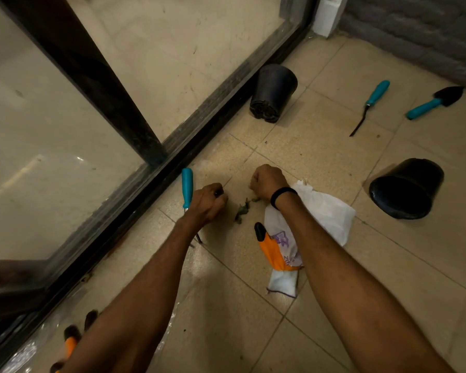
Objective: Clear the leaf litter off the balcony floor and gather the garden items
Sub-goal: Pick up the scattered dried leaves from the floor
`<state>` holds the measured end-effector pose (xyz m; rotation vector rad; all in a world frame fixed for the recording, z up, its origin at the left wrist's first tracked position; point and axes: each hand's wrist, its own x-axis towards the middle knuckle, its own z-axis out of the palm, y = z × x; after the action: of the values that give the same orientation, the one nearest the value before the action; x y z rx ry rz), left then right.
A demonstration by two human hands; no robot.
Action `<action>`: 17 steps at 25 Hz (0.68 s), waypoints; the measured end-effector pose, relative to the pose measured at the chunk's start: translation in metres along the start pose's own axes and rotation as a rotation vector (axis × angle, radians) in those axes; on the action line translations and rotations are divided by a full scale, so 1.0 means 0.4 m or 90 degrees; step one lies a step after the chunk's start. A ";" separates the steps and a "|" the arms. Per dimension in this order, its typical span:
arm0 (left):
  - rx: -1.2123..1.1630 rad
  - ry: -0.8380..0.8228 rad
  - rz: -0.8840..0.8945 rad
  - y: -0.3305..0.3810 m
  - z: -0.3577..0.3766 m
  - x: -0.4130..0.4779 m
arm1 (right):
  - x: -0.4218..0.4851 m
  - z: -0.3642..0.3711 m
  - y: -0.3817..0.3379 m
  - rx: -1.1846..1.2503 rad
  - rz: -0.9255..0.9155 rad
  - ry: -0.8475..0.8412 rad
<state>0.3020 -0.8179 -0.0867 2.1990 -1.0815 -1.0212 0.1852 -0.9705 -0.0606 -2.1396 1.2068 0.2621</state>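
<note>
A small clump of green leaf litter (242, 210) lies on the beige floor tiles between my two hands. My left hand (208, 203) is curled into a fist just left of it, knuckles up; what its fingers enclose is hidden. My right hand (268, 181) is a fist just above the clump, with a pale scrap of litter showing at its fingers. A teal-handled hand fork (187, 187) lies under my left wrist. A white plastic bag (327, 211) lies under my right forearm, partly covering an orange-and-black glove (271, 249).
Two black plastic pots lie tipped over, one by the door track (274, 92) and one at right (406, 188). A teal weeder (373, 102) and teal trowel (431, 103) lie far right. Another orange glove (70, 343) rests on clear plastic at bottom left. The glass door frame (156, 173) runs diagonally.
</note>
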 end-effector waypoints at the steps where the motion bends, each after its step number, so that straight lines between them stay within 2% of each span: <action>1: 0.002 -0.005 0.002 -0.004 0.010 -0.003 | -0.002 0.009 0.003 -0.032 0.003 0.003; 5: 0.021 -0.005 0.030 -0.005 0.051 -0.032 | -0.020 0.044 0.012 -0.107 -0.003 -0.006; 9: -0.021 0.121 0.012 0.008 0.109 -0.080 | -0.025 0.055 0.009 -0.084 -0.003 -0.027; 11: 0.028 0.162 0.004 0.002 0.133 -0.087 | -0.024 0.061 0.008 -0.049 -0.001 -0.033; 14: 0.128 0.089 0.017 -0.009 0.149 -0.082 | -0.035 0.071 0.005 0.014 0.013 -0.030; 17: 0.181 0.044 0.038 -0.011 0.158 -0.078 | -0.050 0.086 -0.008 -0.070 -0.003 -0.029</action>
<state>0.2412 -0.7955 -0.1153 2.3865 -1.3204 -0.8000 0.1815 -0.9340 -0.0760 -2.2168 1.1861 0.3813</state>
